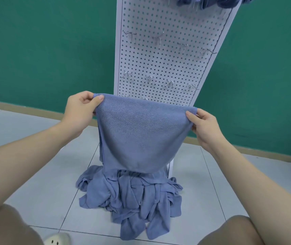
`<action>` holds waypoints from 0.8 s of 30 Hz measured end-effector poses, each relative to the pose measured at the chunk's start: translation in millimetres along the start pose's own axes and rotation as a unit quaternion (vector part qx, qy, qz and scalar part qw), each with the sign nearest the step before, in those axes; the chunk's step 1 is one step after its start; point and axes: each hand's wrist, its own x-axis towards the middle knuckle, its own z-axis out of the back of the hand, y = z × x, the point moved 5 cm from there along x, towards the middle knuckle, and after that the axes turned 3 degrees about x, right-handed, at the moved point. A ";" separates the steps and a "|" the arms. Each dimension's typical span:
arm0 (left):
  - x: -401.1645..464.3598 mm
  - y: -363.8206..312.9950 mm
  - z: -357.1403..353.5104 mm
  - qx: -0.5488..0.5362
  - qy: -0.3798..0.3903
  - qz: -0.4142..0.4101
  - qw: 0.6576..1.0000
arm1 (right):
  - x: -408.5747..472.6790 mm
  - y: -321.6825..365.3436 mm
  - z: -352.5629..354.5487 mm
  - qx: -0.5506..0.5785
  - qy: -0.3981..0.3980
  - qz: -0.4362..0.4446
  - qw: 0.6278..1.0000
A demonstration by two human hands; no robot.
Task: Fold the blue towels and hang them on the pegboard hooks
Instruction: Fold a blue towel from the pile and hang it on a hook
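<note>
Two hands on one blue towel [141, 137] — left hand [81, 110] pinching its 10 o'clock corner, right hand [205, 128] its 2 o'clock corner, above the towel pile [132, 200] at 6 — mid-fold, likely; next needs corners matched before a pegboard [158, 59] hook [190, 86].

A green wall [44, 50] stood behind, with a tan baseboard [26, 107] running along its foot. The floor [26, 138] was laid in pale grey tiles with dark seams. A cream perforated slipper [57, 240] showed at the bottom edge.
</note>
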 end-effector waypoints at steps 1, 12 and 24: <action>0.2 0.0 -0.1 0.003 0.002 0.000 1.000 | -0.3 1.7 1.5 -0.003 -0.008 0.008 1.000; 1.8 -2.3 4.6 -0.010 0.041 0.018 0.999 | -5.9 6.2 11.1 0.038 -0.028 -0.013 0.999; 3.5 0.6 -0.3 -0.022 0.056 0.038 0.997 | -17.2 -10.7 2.2 0.019 0.080 -0.101 0.992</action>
